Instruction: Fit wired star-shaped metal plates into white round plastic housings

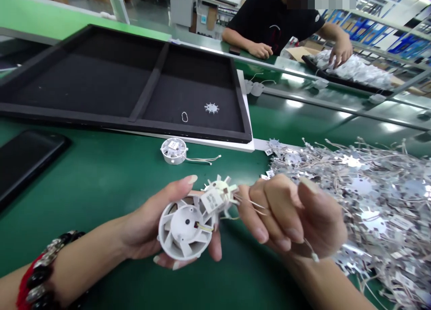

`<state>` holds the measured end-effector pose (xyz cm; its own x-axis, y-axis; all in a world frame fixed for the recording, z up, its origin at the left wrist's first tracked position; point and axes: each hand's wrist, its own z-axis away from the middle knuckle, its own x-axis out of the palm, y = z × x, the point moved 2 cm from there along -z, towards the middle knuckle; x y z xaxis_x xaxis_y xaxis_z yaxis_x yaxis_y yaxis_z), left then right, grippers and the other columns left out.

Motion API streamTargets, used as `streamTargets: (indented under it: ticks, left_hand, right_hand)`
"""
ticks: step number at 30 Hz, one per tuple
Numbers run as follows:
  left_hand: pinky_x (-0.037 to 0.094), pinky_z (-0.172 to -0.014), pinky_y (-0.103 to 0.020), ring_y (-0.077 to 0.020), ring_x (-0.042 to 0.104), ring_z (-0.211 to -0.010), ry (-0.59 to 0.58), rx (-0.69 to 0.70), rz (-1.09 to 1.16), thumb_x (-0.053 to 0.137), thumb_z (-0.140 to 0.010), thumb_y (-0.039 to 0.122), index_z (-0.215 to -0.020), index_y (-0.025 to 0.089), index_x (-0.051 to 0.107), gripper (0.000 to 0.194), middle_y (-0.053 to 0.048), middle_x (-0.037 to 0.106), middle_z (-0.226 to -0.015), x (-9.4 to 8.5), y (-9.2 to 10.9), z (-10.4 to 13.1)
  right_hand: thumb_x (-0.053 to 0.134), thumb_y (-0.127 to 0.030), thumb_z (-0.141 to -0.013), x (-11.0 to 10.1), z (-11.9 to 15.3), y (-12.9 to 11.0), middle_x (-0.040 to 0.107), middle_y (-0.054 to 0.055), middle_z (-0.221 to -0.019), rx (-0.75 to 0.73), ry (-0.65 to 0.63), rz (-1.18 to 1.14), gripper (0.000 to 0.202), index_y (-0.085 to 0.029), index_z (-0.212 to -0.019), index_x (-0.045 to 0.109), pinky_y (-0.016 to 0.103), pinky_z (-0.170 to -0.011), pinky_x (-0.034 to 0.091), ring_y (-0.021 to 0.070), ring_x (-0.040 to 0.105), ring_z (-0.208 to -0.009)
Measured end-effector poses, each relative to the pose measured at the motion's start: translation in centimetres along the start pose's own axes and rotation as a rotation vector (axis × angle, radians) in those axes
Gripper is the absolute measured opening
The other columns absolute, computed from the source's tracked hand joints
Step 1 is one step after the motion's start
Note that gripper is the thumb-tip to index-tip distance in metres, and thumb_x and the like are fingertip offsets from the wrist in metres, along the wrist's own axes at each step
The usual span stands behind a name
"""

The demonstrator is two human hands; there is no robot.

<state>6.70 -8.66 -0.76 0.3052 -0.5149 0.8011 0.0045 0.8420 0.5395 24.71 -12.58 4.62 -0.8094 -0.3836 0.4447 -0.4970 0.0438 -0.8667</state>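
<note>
My left hand [143, 224] is wrapped round a white round plastic fan housing [185, 233], its spoked side and central hub facing me. A short yellowish wire sits at the hub. Right beside the housing's upper edge is a star-shaped part [230, 191] with a white label and thin wires. Those wires run into the curled fingers of my right hand [292, 215]; a small white connector [314, 257] dangles below that hand. Whether the star-shaped part touches the housing I cannot tell. Beyond my left hand, another white fan [174, 151] with trailing wires lies on the green table.
A large pile of star-shaped metal parts with wires [367, 184] covers the right side. A black two-part tray [151, 87] holds one loose star plate [212, 108]. At left lies a black object [28, 161]. Across the table, a person [272, 27] reaches into white bagged items [357, 69].
</note>
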Motion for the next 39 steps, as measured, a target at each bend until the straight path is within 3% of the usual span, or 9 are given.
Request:
streamTargets:
  ticks: [6,10,16,19,23,29,34,36,39]
  left_hand:
    - [0.048,-0.049,-0.012,-0.0093,0.061,-0.059,-0.004,0.238,0.009,0.08,-0.092,0.057,-0.097,0.014,0.076,0.043,-0.006,0.081,-0.088,0.3,1.2,0.7]
    - [0.051,-0.055,-0.016,-0.0129,0.065,-0.069,-0.002,0.202,-0.003,0.082,-0.091,0.054,-0.098,0.012,0.076,0.043,-0.009,0.081,-0.089,0.2,1.4,0.8]
    - [0.049,-0.057,-0.018,-0.0118,0.063,-0.065,-0.037,0.072,-0.013,0.071,-0.094,0.073,-0.091,0.016,0.08,0.058,-0.003,0.078,-0.079,0.0,0.3,0.6]
    - [0.051,-0.065,-0.018,-0.0128,0.064,-0.069,-0.007,0.01,-0.022,0.074,-0.094,0.068,-0.087,0.016,0.082,0.053,-0.004,0.075,-0.076,-0.2,-0.1,0.5]
    - [0.049,-0.06,-0.018,-0.0128,0.061,-0.065,0.061,0.08,-0.143,0.079,-0.091,0.061,-0.084,0.014,0.079,0.047,-0.005,0.071,-0.073,-0.2,0.4,0.3]
    - [0.048,-0.057,-0.018,-0.0127,0.061,-0.063,0.126,0.215,-0.231,0.083,-0.09,0.057,-0.078,0.014,0.077,0.045,-0.005,0.07,-0.075,0.2,1.7,0.6]
    - [0.045,-0.059,-0.019,-0.0114,0.058,-0.064,0.213,0.151,-0.329,0.084,-0.087,0.062,-0.082,0.014,0.078,0.048,-0.005,0.068,-0.075,0.2,1.7,1.0]
    - [0.043,-0.058,-0.02,-0.0119,0.057,-0.063,0.225,0.093,-0.389,0.084,-0.085,0.066,-0.082,0.014,0.078,0.052,-0.004,0.066,-0.073,0.2,1.6,1.1]
    - [0.042,-0.056,-0.02,-0.0112,0.055,-0.06,0.217,0.076,-0.446,0.082,-0.088,0.065,-0.081,0.014,0.078,0.051,-0.003,0.065,-0.072,0.2,1.5,1.0]
  right_hand:
    - [0.061,-0.04,-0.103,-1.1,0.3,0.6,0.025,-0.009,-0.043,-0.014,-0.001,0.19,0.06,-0.023,-0.052,0.034,0.029,-0.061,0.045,0.0097,0.038,-0.043]
    - [0.057,-0.034,-0.106,-0.8,1.0,0.7,0.025,-0.008,-0.051,0.005,-0.068,0.236,0.057,-0.023,-0.056,0.032,0.029,-0.051,0.034,0.0095,0.033,-0.043]
    - [0.063,-0.021,-0.096,0.6,1.1,0.6,0.022,-0.008,-0.054,0.019,-0.146,0.283,0.058,-0.025,-0.055,0.024,0.027,-0.051,0.032,0.0097,0.026,-0.046]
    - [0.067,-0.017,-0.089,0.9,1.0,0.8,0.019,-0.008,-0.053,0.034,-0.166,0.346,0.058,-0.025,-0.055,0.021,0.029,-0.052,0.033,0.0102,0.024,-0.048]
    - [0.066,-0.016,-0.09,0.6,0.9,0.7,0.02,-0.008,-0.053,0.031,-0.19,0.421,0.057,-0.023,-0.056,0.021,0.029,-0.055,0.033,0.01,0.022,-0.05]
    - [0.078,-0.028,-0.094,-1.5,0.7,-0.3,0.035,-0.008,-0.055,0.172,0.002,0.547,0.055,-0.023,-0.059,0.037,0.025,-0.047,0.025,0.0079,0.031,-0.051]
    - [0.077,-0.044,-0.097,-2.4,0.2,-0.6,0.067,-0.001,-0.079,0.193,0.305,0.698,0.029,-0.022,-0.083,0.066,0.024,-0.066,0.05,0.0125,0.06,-0.073]
    - [0.079,-0.048,-0.095,-2.1,0.0,-0.2,0.074,0.002,-0.092,0.212,0.25,0.653,0.027,-0.022,-0.096,0.075,0.027,-0.074,0.055,0.0157,0.067,-0.083]
    - [0.081,-0.051,-0.094,-1.6,0.0,0.4,0.075,0.002,-0.083,0.292,0.116,0.526,0.031,-0.021,-0.1,0.081,0.029,-0.069,0.054,0.0154,0.065,-0.074]
